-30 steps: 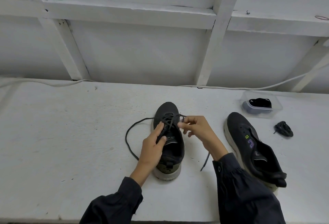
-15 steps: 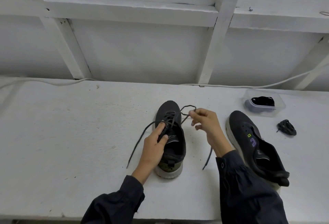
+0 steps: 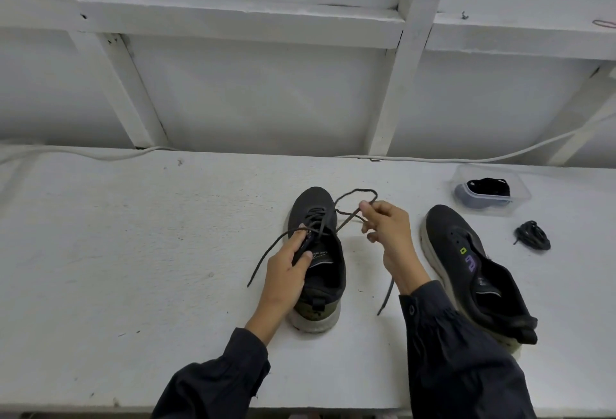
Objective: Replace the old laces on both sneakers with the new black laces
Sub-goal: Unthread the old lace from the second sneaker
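The laced sneaker [image 3: 316,215] stands on the white table [image 3: 133,252] in the centre of the frame, with its toe toward the top. The left hand [image 3: 286,265] pinches its tongue between thumb and index finger. The right hand [image 3: 388,228], just right of the toe, pinches the old lace [image 3: 353,192], which loops above the fingers. The second sneaker [image 3: 466,262] lies further right.

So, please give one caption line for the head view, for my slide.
Right hand pinches the lace, looped above the sneaker that the left hand holds.
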`<state>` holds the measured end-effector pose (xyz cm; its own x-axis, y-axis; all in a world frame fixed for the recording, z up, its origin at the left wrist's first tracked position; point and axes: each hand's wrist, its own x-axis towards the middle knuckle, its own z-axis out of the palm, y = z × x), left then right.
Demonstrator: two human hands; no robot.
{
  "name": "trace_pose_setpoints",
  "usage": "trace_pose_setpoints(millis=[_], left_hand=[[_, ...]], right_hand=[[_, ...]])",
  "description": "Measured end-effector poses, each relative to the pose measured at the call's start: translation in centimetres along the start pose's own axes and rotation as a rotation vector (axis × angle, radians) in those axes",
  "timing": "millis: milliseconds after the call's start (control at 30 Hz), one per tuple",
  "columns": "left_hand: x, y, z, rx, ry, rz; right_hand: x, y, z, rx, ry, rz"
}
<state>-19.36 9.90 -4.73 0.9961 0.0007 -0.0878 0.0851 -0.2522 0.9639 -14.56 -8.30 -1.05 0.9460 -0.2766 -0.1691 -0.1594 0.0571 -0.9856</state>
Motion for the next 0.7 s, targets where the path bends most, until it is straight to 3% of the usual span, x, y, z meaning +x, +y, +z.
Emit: trace_pose_setpoints(millis=[67, 233, 300, 467, 533, 633, 700], left_hand=[[0.0, 0.1, 0.0, -0.011, 0.002, -0.012], [-0.1, 0.0, 0.0, 0.001, 0.013, 0.002], [-0.1, 0.1, 0.0, -0.007, 0.004, 0.005], [-0.2, 0.2, 0.0, -0.049, -0.009, -0.015], [-0.3, 0.2, 0.0, -0.055, -0.009, -0.019], [-0.2, 0.2, 0.0, -0.040, 0.002, -0.020], [-0.2, 0.3, 0.0, -0.035, 0.003, -0.018]], right_hand=[[-0.1, 0.1, 0.2, 0.021, 0.001, 0.036], [-1.6, 0.9, 1.2, -0.227, -0.327, 0.093], [-1.2, 0.6, 1.1, -0.212, -0.257, 0.042], [0.4, -0.1, 0.3, 0.081, 0.113, 0.010], [0.1, 0.1, 0.3, 0.053, 0.015, 0.078], [-1.1, 0.8, 0.8, -0.164, -0.273, 0.159], [-1.4, 1.0, 1.1, -0.189, -0.304, 0.128]])
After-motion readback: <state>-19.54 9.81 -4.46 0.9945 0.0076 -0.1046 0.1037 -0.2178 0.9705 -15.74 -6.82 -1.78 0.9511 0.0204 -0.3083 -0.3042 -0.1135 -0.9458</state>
